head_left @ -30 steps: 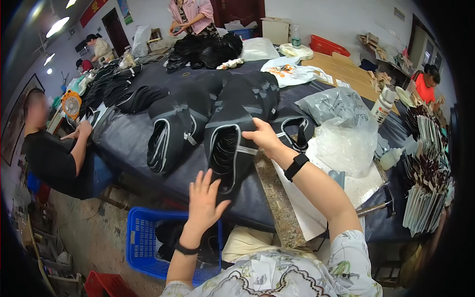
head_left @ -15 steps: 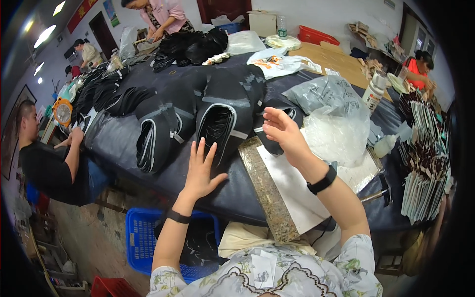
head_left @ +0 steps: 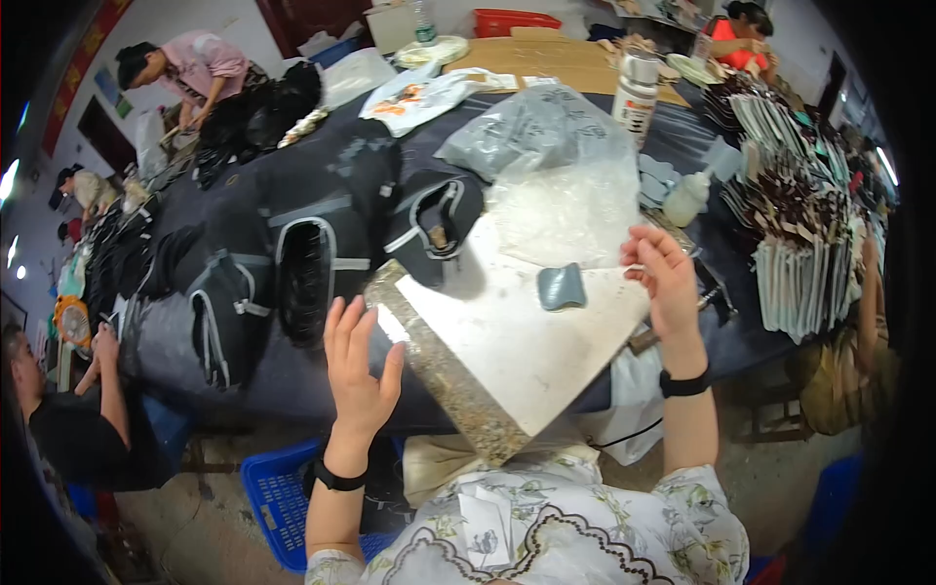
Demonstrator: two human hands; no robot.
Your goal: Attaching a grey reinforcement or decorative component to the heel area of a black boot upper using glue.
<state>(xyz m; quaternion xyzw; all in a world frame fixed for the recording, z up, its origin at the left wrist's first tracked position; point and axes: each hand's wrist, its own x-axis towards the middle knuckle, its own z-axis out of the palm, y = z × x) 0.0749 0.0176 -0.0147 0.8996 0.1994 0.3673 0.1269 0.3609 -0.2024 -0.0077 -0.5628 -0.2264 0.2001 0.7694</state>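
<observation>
My left hand (head_left: pixel 361 375) is raised with its fingers stretched out and nothing in it, by the left edge of a speckled stone slab (head_left: pixel 444 395). Across the slab lies a white board (head_left: pixel 507 341), and a small curved grey-blue piece (head_left: pixel 562 288) rests on it. Over the board's right side hovers my right hand (head_left: pixel 665 283), its fingers loosely bent and nothing visible in them. Beyond my left hand stand folded bundles of black fabric pieces with grey edging (head_left: pixel 310 263). A smaller black bundle (head_left: pixel 434 219) sits at the board's far left corner.
A clear plastic bag (head_left: pixel 565 195) covers the board's far part. Behind it stand a white bottle (head_left: pixel 636 102) and a squeeze bottle (head_left: pixel 687 198). A hammer (head_left: pixel 717 292) lies at the right, near stacked pale pieces (head_left: pixel 799 283). A blue basket (head_left: pixel 278 507) is below. Several people work around.
The view has swung to the right. My hands have moved apart, the right one out to the board's right side. The grey-blue piece on the board now shows fully.
</observation>
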